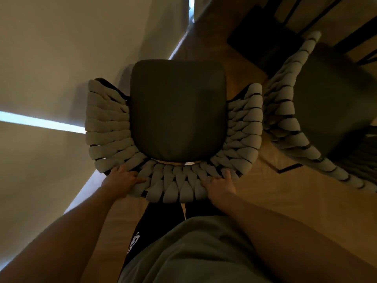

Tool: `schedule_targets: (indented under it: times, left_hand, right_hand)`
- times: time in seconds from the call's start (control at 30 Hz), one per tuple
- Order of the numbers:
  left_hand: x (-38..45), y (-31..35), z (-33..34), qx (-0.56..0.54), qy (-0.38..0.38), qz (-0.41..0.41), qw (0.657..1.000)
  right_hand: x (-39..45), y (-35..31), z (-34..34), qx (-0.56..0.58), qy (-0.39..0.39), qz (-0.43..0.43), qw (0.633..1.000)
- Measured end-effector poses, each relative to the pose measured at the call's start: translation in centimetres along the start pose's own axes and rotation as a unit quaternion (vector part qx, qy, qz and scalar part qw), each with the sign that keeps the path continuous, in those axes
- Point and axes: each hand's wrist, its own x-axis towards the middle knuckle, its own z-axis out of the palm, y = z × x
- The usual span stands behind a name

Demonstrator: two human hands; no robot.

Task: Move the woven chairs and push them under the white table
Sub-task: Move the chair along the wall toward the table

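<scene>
On curved backrest | both hands (122,178) grip | plump woven chair (175,123)

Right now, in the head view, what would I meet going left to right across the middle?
Pale wall → grey woven chair with dark seat cushion → strip of wooden floor → second grey woven chair.

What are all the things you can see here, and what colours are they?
Woven chair: one, grey woven back, centre, held at its backrest.
Seat cushion: one, dark, on that chair.
Second woven chair: one, grey woven, right, close beside the first.
Floor: wooden, brown, beneath the chairs.
Wall: pale, left, with a bright light stripe.
Dark furniture: top right, too dim to identify.
Left hand: gripping the backrest's left part.
Right hand: gripping the backrest's right part.
</scene>
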Motion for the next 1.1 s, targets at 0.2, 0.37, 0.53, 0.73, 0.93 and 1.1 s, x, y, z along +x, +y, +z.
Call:
schedule_targets:
  times: [0.2,0.37,0.53,0.73,0.93,1.1]
  left_hand:
    - [0.4,-5.3,-1.7,0.051,-0.005,0.022,0.998]
    - [1.5,-10.3,-1.9,0.084,-0.006,0.045,0.995]
    - [2.4,-14.7,-1.3,0.109,0.016,0.069,0.992]
    - [2.5,-18.0,-1.3,0.123,0.021,0.081,0.989]
    - [1.6,-18.5,0.0,0.121,0.019,0.089,0.988]
    - [1.2,-16.6,2.2,0.1,0.007,0.095,0.99]
  right_hand:
    - [1.2,-3.5,-1.9,0.048,0.031,0.037,0.998]
    - [3.1,-6.9,-3.4,0.073,0.035,0.072,0.994]
    - [4.6,-10.2,-5.0,0.085,0.039,0.103,0.99]
    - [5.0,-13.3,-6.7,0.114,0.047,0.117,0.985]
    - [4.3,-16.0,-5.6,0.152,0.045,0.125,0.979]
    - [2.7,-15.9,-4.1,0.154,0.034,0.125,0.98]
